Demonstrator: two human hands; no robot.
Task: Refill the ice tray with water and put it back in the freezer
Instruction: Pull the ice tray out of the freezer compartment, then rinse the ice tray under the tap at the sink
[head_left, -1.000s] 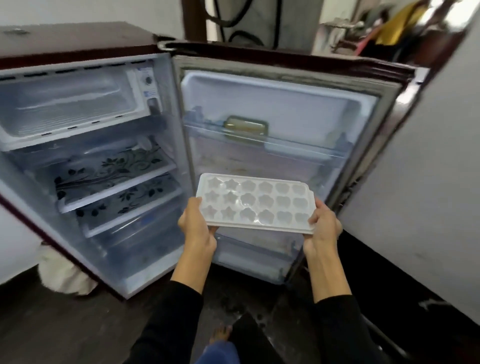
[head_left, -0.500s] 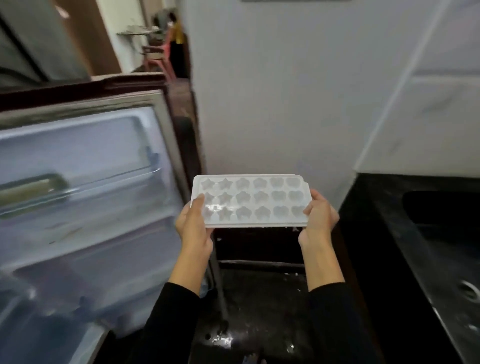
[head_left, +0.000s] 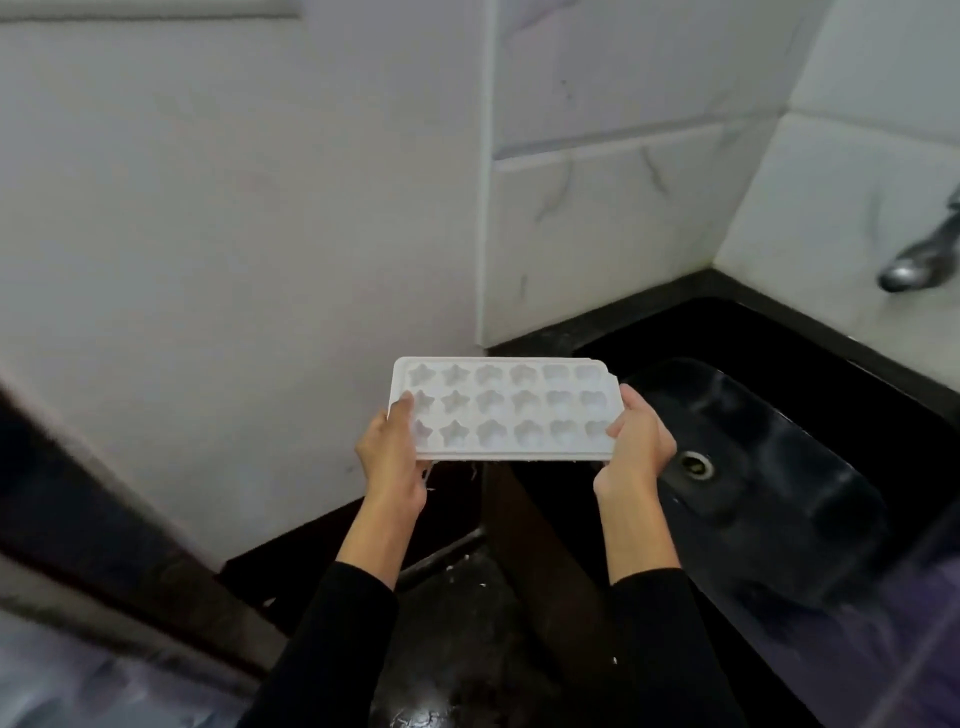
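Observation:
A white ice tray (head_left: 506, 410) with star and flower shaped cells is held level in front of me, its cells looking empty. My left hand (head_left: 392, 457) grips its left end, thumb on top. My right hand (head_left: 636, 447) grips its right end the same way. The tray hangs just left of a black sink (head_left: 779, 467). A chrome tap spout (head_left: 919, 260) shows at the right edge, above the sink's far side. The freezer is out of view.
The fridge door's dark edge (head_left: 104, 561) crosses the lower left corner. A white wall (head_left: 234, 208) and marble tiles (head_left: 623, 208) stand behind. The sink drain (head_left: 696, 464) lies right of my right hand. Dark wet floor (head_left: 457, 649) lies below.
My view has swung right, away from the open fridge and toward the sink. Both hands have carried the tray along with it; their grip is the same.

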